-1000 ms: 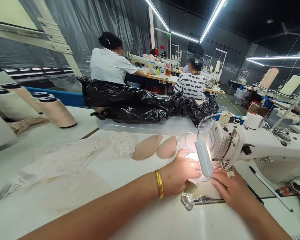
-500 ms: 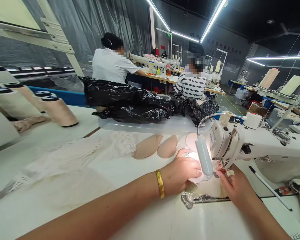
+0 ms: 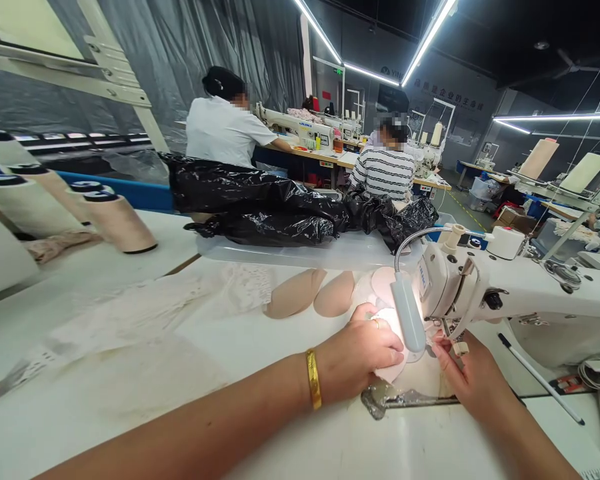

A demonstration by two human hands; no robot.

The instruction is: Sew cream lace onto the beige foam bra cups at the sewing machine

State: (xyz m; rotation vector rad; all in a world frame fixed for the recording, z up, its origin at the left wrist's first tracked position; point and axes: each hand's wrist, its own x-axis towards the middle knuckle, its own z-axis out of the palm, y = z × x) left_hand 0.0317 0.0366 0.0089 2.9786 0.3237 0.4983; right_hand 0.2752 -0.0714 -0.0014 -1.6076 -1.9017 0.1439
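My left hand, a gold bangle on its wrist, is closed on a pale pink rounded fabric piece left of the sewing machine's needle area. Close to the presser foot, my right hand pinches the fabric's other side between thumb and fingers. The white sewing machine stands over the work. Its grey lamp lights the fabric and hides part of it, including the stitching spot. Beige oval pads and sheer lace fabric lie on the table to the left.
Black plastic bags rest in a clear bin behind the work. Thread cones stand at the left. A white pen lies right of my right hand. Two people sit at other machines ahead.
My left hand has shifted slightly left and turned, and more of the pink fabric shows beneath its fingers. My right hand stays almost in place near the needle.
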